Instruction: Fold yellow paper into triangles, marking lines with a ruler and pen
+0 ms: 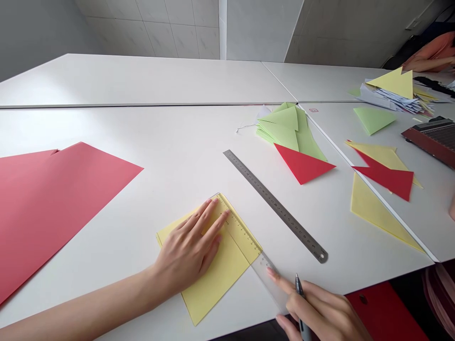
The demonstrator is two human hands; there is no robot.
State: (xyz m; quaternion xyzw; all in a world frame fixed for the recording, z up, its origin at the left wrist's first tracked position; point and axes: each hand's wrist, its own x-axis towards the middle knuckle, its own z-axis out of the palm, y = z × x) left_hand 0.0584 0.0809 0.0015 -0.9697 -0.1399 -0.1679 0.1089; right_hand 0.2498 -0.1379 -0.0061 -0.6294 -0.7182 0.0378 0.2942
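Note:
Yellow paper lies on the white table near the front, with a clear plastic ruler along its right edge. My left hand rests flat on the paper, fingertips spread on the ruler's upper end; it grips nothing. My right hand holds a dark pen, its tip pointing up and away. The index finger of that hand touches the ruler's lower end, beyond the paper's corner. To the right of the paper, a steel ruler lies diagonally, touched by neither hand.
Large red paper covers the left side. Green sheets and a red triangle lie behind the steel ruler. Yellow paper, another red piece, a paper stack and a dark red device are at right. A person's arm shows top right.

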